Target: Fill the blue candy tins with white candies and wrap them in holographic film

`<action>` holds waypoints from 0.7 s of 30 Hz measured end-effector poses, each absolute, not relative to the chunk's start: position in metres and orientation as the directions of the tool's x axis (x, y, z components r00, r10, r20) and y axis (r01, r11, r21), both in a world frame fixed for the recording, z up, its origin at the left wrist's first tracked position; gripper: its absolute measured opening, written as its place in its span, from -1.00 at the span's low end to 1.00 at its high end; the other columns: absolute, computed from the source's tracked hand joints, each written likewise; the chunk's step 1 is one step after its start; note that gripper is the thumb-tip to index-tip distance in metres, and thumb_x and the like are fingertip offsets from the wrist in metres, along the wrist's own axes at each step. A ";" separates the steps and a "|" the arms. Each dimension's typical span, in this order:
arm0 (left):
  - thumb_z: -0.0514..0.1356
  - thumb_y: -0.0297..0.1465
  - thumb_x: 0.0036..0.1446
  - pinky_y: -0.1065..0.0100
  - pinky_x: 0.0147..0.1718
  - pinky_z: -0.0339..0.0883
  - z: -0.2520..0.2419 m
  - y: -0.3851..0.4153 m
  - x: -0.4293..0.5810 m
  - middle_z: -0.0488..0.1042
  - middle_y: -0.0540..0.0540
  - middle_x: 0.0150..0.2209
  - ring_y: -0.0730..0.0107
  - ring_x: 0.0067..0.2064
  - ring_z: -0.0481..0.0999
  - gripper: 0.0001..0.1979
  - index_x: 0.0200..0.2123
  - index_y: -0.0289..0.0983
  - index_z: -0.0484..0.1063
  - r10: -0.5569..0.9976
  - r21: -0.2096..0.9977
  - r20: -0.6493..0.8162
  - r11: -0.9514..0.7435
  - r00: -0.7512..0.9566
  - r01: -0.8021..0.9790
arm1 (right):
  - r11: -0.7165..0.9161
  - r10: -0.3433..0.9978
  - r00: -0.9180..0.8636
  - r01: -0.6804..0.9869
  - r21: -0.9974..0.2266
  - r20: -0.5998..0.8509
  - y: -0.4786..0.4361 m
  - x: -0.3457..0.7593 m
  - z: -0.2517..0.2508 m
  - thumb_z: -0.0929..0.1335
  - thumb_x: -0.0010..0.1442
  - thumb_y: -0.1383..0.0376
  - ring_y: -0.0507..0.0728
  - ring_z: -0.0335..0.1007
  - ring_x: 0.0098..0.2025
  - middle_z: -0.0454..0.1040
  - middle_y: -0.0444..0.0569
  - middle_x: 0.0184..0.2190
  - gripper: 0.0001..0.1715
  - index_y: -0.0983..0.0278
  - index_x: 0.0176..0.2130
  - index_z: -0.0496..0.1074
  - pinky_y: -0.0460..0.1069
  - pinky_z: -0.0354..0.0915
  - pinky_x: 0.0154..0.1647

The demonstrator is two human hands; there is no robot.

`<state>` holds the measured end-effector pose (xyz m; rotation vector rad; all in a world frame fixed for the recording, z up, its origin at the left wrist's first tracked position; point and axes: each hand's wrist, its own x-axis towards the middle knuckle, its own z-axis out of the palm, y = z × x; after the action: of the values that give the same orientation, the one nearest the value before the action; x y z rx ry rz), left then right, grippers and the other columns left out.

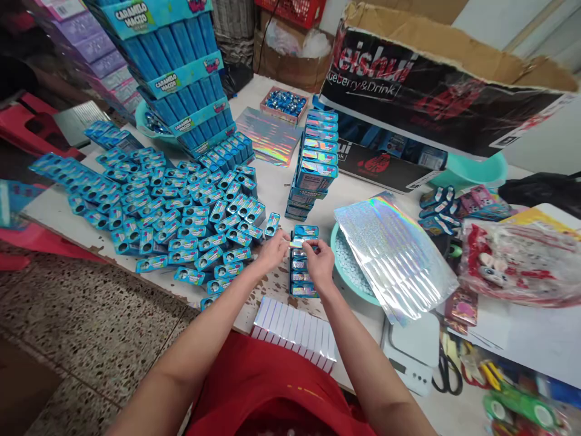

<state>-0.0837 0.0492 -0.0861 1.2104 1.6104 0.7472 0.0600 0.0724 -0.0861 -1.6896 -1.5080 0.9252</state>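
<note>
Both my hands meet over a short column of blue boxes (303, 277) near the middle of the table. My left hand (275, 249) and my right hand (319, 259) pinch opposite ends of a small pale strip (296, 244), just above one box in the column. A single blue box (272, 224) stands beside my left fingertips. Many more upright blue boxes (190, 212) with round openings crowd the table to the left. Close to my body lies a sheet of shiny strips (295, 330).
Beyond my hands rises a stack of blue boxes (318, 157). Rightward are a teal basin (340, 260) of white pellets, a holographic sheet (394, 254), a scale (413, 351) and scissors (447, 369). A black carton (436, 103) and tall display stack (172, 72) stand behind.
</note>
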 end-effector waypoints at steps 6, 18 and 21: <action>-0.08 -0.49 0.18 0.35 -0.28 0.23 -0.080 0.102 -0.084 0.42 -0.03 -0.41 0.32 -0.31 0.44 -0.75 -0.09 -0.24 0.23 0.946 0.663 -0.307 0.289 -0.101 0.690 | -0.070 0.988 0.155 0.577 -0.814 0.024 0.123 0.048 -0.100 0.33 -0.02 0.29 0.27 0.25 -0.05 0.35 0.15 -0.22 -0.87 0.32 -0.47 0.43 0.18 0.13 0.03; -0.03 -0.55 0.13 0.28 -0.16 0.21 -0.107 0.111 -0.066 0.46 -0.22 -0.19 0.17 -0.09 0.44 -0.65 0.01 -0.30 0.15 0.890 0.594 -0.415 0.423 -0.189 0.684 | -0.137 0.980 0.200 0.575 -0.806 -0.024 0.131 0.047 -0.130 0.31 -0.04 0.33 0.25 0.29 -0.05 0.40 0.17 -0.21 -0.92 0.29 -0.43 0.31 0.12 0.21 -0.02; -0.01 -0.52 0.13 0.25 -0.16 0.22 -0.114 0.108 -0.060 0.47 -0.22 -0.18 0.16 -0.11 0.45 -0.61 0.05 -0.25 0.13 0.851 0.574 -0.471 0.497 -0.234 0.651 | -0.183 0.973 0.219 0.556 -0.811 -0.070 0.133 0.049 -0.133 0.32 -0.06 0.29 0.24 0.35 -0.17 0.42 0.13 -0.26 -0.74 0.32 -0.28 0.30 0.13 0.25 -0.09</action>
<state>-0.0598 0.1081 -0.1140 1.2344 1.9732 0.3308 0.0488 0.1325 -0.1328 -1.8356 -1.4147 0.8063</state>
